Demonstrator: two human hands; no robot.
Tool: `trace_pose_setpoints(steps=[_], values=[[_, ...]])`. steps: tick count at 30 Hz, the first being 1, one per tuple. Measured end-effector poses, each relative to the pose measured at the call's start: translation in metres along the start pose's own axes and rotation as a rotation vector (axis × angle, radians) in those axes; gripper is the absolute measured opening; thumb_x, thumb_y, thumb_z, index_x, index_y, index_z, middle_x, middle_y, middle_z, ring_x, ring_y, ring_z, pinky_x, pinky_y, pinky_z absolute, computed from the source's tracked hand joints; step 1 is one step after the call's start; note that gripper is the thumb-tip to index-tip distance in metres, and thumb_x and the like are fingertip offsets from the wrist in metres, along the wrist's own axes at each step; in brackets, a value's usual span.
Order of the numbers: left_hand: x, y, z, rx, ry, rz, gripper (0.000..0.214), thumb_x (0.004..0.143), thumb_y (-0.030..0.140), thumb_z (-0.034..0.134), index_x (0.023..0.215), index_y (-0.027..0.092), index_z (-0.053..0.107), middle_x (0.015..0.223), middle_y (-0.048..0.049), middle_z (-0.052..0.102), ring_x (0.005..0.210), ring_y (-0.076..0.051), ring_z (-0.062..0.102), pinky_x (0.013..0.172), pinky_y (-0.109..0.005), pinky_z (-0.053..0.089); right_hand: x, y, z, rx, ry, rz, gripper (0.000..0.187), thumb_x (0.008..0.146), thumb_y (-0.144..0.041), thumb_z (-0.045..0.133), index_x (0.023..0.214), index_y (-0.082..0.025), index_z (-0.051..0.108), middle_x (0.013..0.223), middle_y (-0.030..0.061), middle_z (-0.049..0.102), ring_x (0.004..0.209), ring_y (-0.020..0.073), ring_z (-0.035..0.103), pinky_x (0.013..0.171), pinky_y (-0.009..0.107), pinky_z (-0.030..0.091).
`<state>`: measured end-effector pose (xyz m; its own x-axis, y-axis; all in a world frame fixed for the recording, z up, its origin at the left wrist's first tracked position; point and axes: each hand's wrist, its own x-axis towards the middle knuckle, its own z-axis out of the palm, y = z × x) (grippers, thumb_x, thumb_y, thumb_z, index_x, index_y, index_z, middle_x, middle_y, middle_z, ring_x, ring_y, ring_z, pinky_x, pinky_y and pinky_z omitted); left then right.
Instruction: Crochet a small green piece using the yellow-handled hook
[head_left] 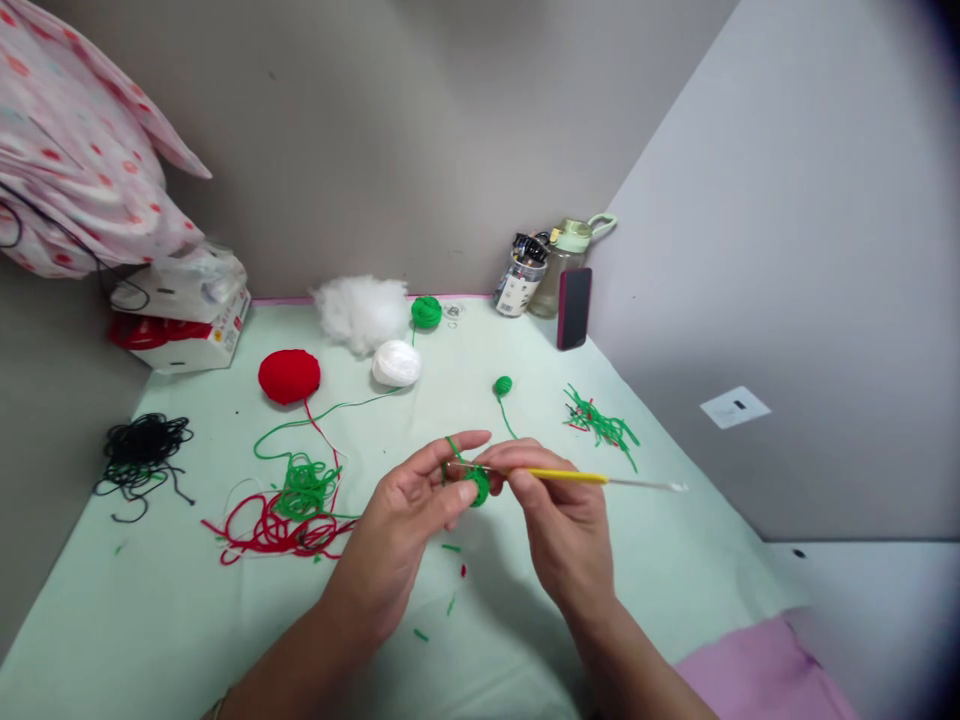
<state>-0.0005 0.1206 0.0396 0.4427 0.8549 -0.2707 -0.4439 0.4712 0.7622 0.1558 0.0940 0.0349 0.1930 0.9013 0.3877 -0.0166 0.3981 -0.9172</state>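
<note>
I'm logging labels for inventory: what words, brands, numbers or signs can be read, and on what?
No text can be read.
Cup: label print, too small.
Lower white box at left: red marks, too blurred.
White rectangle on the right panel: dark mark, no legible text.

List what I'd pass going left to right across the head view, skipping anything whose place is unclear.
Black yarn → red yarn ball → white yarn ball → green crocheted piece → small green ball → phone → white wall plate.
</note>
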Motion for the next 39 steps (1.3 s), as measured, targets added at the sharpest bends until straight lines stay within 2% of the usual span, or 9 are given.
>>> trace_pose_setpoints(steps=[4,7,12,15,19,26,31,34,39], values=[[-0.001,-0.005,0.002,-0.022,0.067,0.037,0.042,0.081,0.031,0.09,0.122,0.03,0.081,0.086,0.0016,0.068,0.082,-0.013,0.056,0.083,-0.028,0.043,-0.01,0.001,0.002,-0.413,-0.022,-0.256,0.029,0.099,-0.012,0.066,0.112,-0.031,0.083,0.099,0.007,0.08,0.086,0.021,0.075,0.072,0.035,0.062],[0.001,-0.005,0.0,-0.127,0.044,-0.066,0.045,0.08,0.032,0.089,0.124,0.024,0.081,0.085,0.0004,0.067,0.077,-0.012,0.053,0.082,-0.028,0.043,-0.012,0.001,0.0,-0.583,-0.071,-0.407,0.035,0.097,-0.01,0.066,0.119,-0.032,0.081,0.108,0.0085,0.08,0.091,0.0232,0.075,0.076,0.038,0.063],[0.004,0.003,-0.005,-0.177,0.04,-0.073,0.038,0.079,0.027,0.088,0.117,0.021,0.084,0.086,-0.0005,0.065,0.082,-0.014,0.054,0.09,-0.032,0.042,-0.001,0.0,-0.004,-0.143,0.107,-0.075,0.018,0.102,-0.025,0.065,0.099,-0.026,0.082,0.086,0.0051,0.077,0.072,0.0188,0.068,0.066,0.034,0.058],[0.003,0.004,-0.003,-0.105,0.03,-0.033,0.041,0.079,0.026,0.088,0.119,0.028,0.083,0.088,0.0014,0.068,0.088,-0.016,0.057,0.096,-0.034,0.04,0.004,0.003,-0.003,0.035,0.037,0.073,0.017,0.1,-0.034,0.07,0.093,-0.024,0.082,0.084,0.0045,0.075,0.071,0.0172,0.065,0.066,0.033,0.056],[0.001,0.001,-0.001,-0.041,0.013,-0.028,0.042,0.082,0.028,0.086,0.124,0.032,0.08,0.092,0.0004,0.073,0.093,-0.018,0.058,0.1,-0.037,0.038,0.002,0.008,0.0,0.026,-0.02,0.075,0.014,0.1,-0.033,0.07,0.099,-0.027,0.084,0.091,0.005,0.077,0.083,0.0185,0.067,0.072,0.033,0.056],[0.002,-0.002,0.001,-0.079,0.004,-0.023,0.052,0.083,0.027,0.085,0.133,0.028,0.075,0.088,0.0003,0.07,0.095,-0.021,0.06,0.103,-0.039,0.038,-0.002,0.004,0.002,0.026,0.003,0.02,0.014,0.1,-0.029,0.071,0.1,-0.029,0.085,0.089,0.0038,0.075,0.076,0.0161,0.066,0.067,0.03,0.055],[0.004,0.002,-0.004,-0.148,-0.051,-0.094,0.042,0.081,0.025,0.082,0.123,0.022,0.081,0.091,-0.0021,0.068,0.092,-0.019,0.056,0.101,-0.037,0.038,0.007,0.0,-0.006,0.211,0.142,0.214,0.017,0.095,-0.035,0.076,0.085,-0.023,0.083,0.078,0.0018,0.069,0.058,0.011,0.06,0.055,0.025,0.051],[0.003,0.001,-0.004,-0.1,-0.049,-0.06,0.04,0.08,0.026,0.084,0.119,0.026,0.083,0.089,-0.0011,0.066,0.088,-0.018,0.056,0.096,-0.035,0.04,0.009,0.0,-0.008,0.27,0.11,0.309,0.02,0.092,-0.04,0.078,0.083,-0.022,0.081,0.074,0.0015,0.069,0.055,0.0112,0.057,0.053,0.025,0.049],[0.002,-0.007,-0.003,0.106,0.018,0.021,0.044,0.081,0.03,0.089,0.124,0.034,0.081,0.098,-0.0014,0.071,0.095,-0.02,0.059,0.097,-0.036,0.041,0.002,0.006,-0.003,0.102,0.012,0.203,0.02,0.095,-0.042,0.076,0.09,-0.024,0.083,0.086,0.0052,0.076,0.072,0.0166,0.064,0.066,0.03,0.054]])
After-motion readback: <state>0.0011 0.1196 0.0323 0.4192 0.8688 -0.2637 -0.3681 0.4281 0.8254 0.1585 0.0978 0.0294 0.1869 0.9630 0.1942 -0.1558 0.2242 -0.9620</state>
